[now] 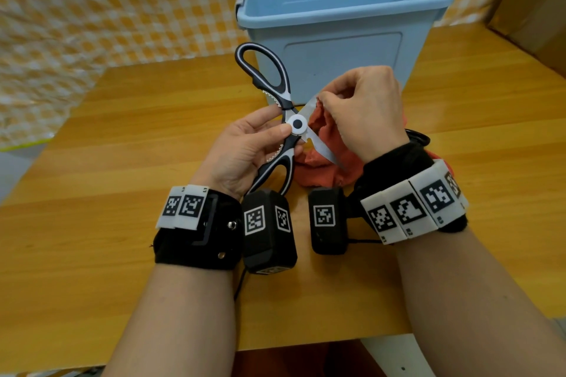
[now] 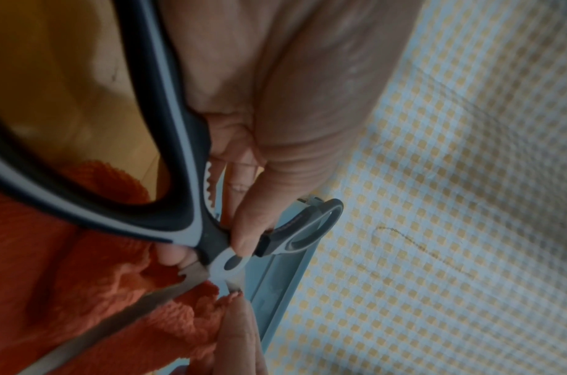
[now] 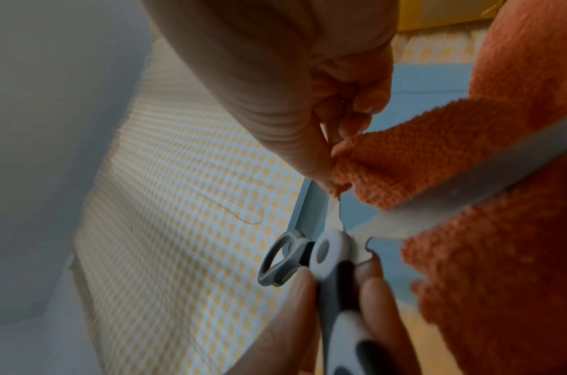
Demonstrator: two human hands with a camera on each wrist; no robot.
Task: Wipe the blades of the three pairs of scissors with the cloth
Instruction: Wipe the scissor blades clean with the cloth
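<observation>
Left hand (image 1: 245, 147) gripping open scissors (image 1: 295, 124), right hand (image 1: 364, 113) pinching cloth (image 1: 321, 171)

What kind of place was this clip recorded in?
Probably a home or small workroom set up for recording, not a factory: a wooden table, a yellow checked cloth hung behind it, and a blue plastic storage bin.

A blue bin (image 1: 343, 49) stands just behind both hands, blocking the way forward. Bare wooden table (image 1: 128, 138) lies open to the left and toward the near edge.
</observation>
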